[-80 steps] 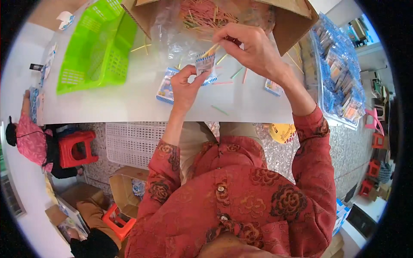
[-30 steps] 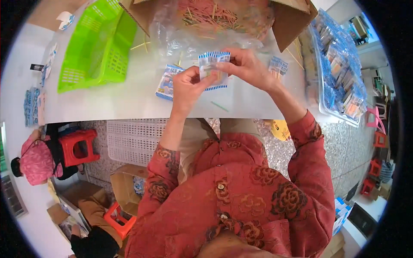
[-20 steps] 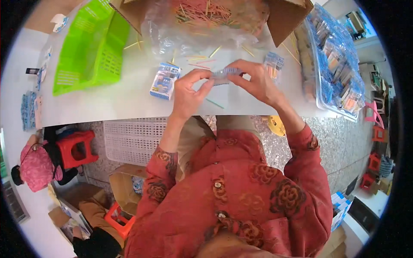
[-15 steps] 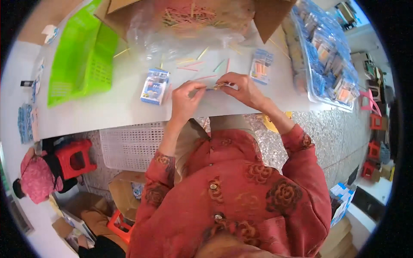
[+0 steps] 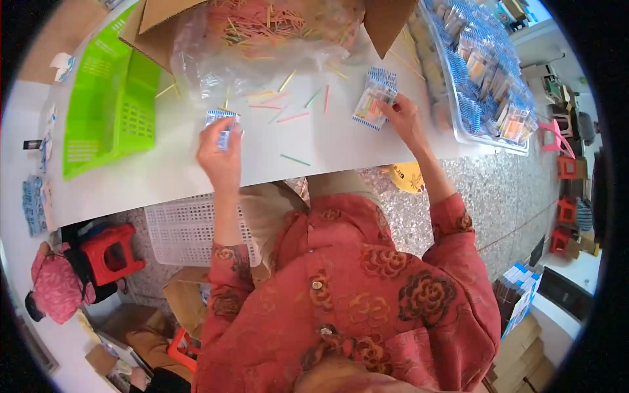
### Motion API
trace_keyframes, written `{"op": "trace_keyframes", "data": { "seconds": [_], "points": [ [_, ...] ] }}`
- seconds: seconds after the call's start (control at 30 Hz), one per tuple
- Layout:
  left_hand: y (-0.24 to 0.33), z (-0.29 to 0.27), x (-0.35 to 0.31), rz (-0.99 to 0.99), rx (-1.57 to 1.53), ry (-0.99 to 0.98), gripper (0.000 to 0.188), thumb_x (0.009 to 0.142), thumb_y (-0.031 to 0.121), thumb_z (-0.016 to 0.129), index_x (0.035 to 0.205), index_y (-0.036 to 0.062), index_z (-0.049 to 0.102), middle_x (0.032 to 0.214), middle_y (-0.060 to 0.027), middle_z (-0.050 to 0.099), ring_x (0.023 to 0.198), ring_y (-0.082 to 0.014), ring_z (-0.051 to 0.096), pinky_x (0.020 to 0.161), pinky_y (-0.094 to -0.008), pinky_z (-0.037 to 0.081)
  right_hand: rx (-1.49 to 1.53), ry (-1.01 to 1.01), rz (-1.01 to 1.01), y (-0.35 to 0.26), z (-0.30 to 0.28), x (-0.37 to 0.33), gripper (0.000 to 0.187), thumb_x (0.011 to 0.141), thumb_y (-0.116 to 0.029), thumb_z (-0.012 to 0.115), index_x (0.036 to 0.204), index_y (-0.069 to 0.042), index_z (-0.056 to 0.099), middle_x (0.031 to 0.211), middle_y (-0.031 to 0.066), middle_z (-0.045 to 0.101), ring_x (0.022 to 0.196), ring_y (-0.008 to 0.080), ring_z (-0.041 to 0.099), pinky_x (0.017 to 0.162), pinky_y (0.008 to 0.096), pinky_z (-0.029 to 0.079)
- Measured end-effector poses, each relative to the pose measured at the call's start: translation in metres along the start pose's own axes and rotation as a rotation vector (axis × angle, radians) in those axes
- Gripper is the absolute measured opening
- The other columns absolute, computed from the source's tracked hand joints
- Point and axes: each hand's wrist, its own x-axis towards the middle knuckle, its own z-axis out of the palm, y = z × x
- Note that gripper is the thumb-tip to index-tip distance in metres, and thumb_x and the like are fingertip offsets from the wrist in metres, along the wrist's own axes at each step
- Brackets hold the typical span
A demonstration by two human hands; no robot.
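My left hand point(image 5: 219, 154) is closed over a small blue-and-white packet point(image 5: 213, 118) on the white table; its fingers hide much of the packet. Farther right, my right hand point(image 5: 405, 119) pinches the right edge of a second packet point(image 5: 369, 108), clear-fronted with blue striped ends and pinkish sticks showing inside. Between the hands lie several loose thin sticks: a pink stick point(image 5: 293, 118), a yellow stick point(image 5: 287, 80) and a green stick point(image 5: 295, 160) near the table's front edge among them.
An open cardboard box point(image 5: 386, 26) at the back holds a clear plastic bag point(image 5: 196, 72) of coloured sticks. At left stands a green basket point(image 5: 111, 124); at right, a clear bin point(image 5: 458, 134) full of packets. A white crate point(image 5: 183, 229) sits below the table. Another person point(image 5: 62, 285) is at lower left.
My hands have parted from the middle and now each is on a packet. The right packet has tilted. A green stick now lies near the front edge. The view has shifted slightly.
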Motion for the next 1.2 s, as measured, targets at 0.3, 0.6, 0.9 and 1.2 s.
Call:
{"op": "trace_keyframes", "data": {
  "seconds": [0.3,0.6,0.9,1.2],
  "points": [
    [-0.080,-0.041,-0.003,0.029,0.542,0.085,0.037,0.072,0.024,0.074,0.099,0.0012,0.064,0.097,-0.0142,0.064,0.094,-0.0316,0.058,0.088,-0.0393,0.043,-0.008,0.288,-0.066,-0.020,0.011,-0.003,0.043,0.080,-0.010,0.066,0.119,-0.003,0.050,0.093,0.0067,0.053,0.063,0.0107,0.047,0.057,0.0257,0.042],
    [-0.069,-0.032,-0.006,-0.013,0.408,0.113,0.027,0.063,0.019,0.077,0.084,0.0047,0.067,0.092,-0.0105,0.064,0.089,-0.0289,0.058,0.082,-0.0385,0.043,-0.184,0.165,-0.331,-0.068,0.016,-0.021,0.027,0.079,0.000,0.061,0.105,-0.005,0.058,0.098,0.0093,0.054,0.060,0.0144,0.046,0.054,0.0271,0.041],
    [-0.066,-0.029,-0.002,-0.036,0.370,0.220,0.018,0.064,0.013,0.077,0.077,0.0068,0.067,0.080,-0.0066,0.063,0.079,-0.0260,0.057,0.072,-0.0372,0.044,-0.092,0.023,-0.514,-0.104,0.052,-0.025,0.019,0.077,0.004,0.061,0.094,-0.004,0.062,0.097,0.0080,0.056,0.062,0.0146,0.050,0.052,0.0266,0.041],
    [-0.068,-0.032,0.004,-0.037,0.405,0.192,0.011,0.073,0.015,0.072,0.074,0.0061,0.065,0.076,-0.0043,0.062,0.074,-0.0245,0.056,0.069,-0.0354,0.042,-0.055,-0.107,-0.550,-0.106,0.073,-0.030,0.013,0.080,0.004,0.058,0.088,-0.004,0.063,0.092,0.0086,0.060,0.060,0.0139,0.055,0.051,0.0241,0.042]
  ]
}}
